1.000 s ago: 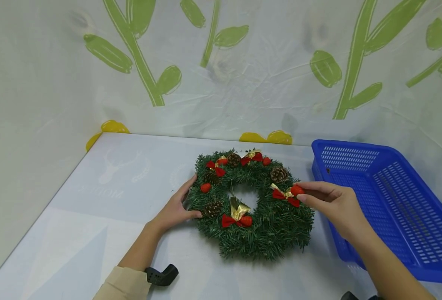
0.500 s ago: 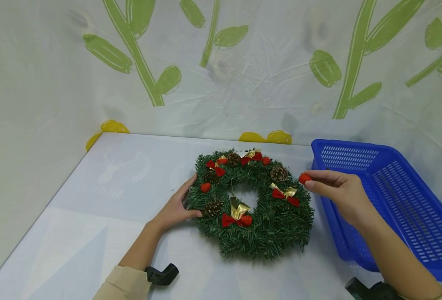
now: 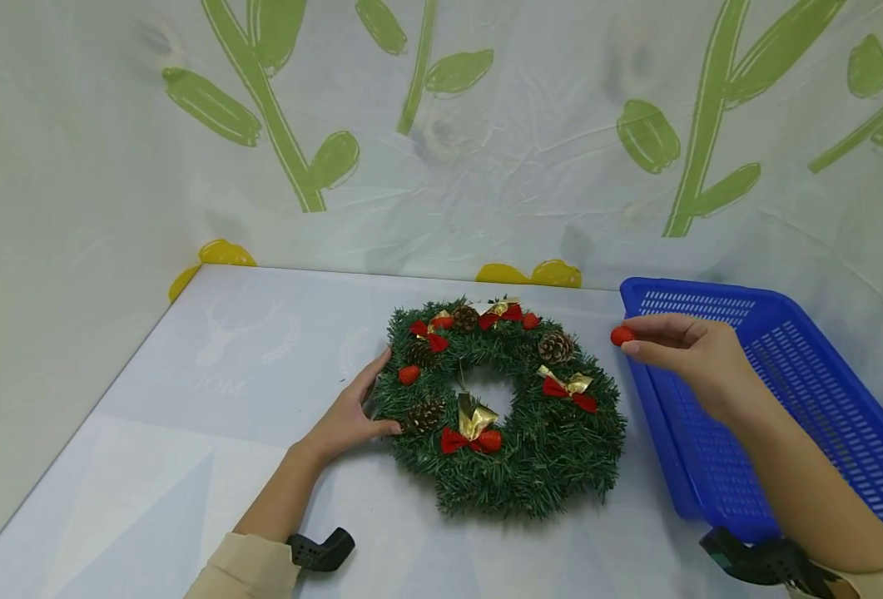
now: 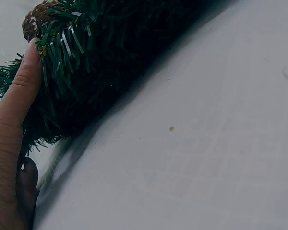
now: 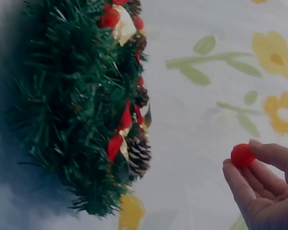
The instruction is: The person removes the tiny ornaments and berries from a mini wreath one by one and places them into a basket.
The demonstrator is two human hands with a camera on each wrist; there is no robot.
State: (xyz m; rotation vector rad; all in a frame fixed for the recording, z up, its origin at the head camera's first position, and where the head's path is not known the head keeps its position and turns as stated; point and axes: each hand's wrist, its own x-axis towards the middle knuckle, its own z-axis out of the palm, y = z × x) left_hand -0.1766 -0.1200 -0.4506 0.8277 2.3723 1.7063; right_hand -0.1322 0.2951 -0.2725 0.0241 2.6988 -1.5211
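A green Christmas wreath (image 3: 531,474) lies on the white table, dressed with pine cones (image 3: 556,347), red-and-gold bows (image 3: 570,387) and several red berries (image 3: 409,375). At its left edge my left hand (image 3: 345,423) holds it; in the left wrist view the thumb (image 4: 26,81) presses the needles beside a pine cone (image 4: 34,21). My right hand (image 3: 711,366) pinches a loose red berry ornament (image 3: 622,335) between thumb and fingertips, raised to the right of the wreath near the basket. The right wrist view shows this berry (image 5: 243,155) apart from the wreath (image 5: 72,110).
On the right stands a blue plastic basket (image 3: 711,286) with perforated walls, partly behind my right forearm. A white cloth backdrop (image 3: 516,166) with printed green stems and leaves rises behind the table (image 3: 149,399). Dark wrist cameras sit on both wrists.
My right hand has lifted the red berry off the wreath's right-hand bow and carried it up and right toward the basket. My left hand and the wreath have stayed in place.
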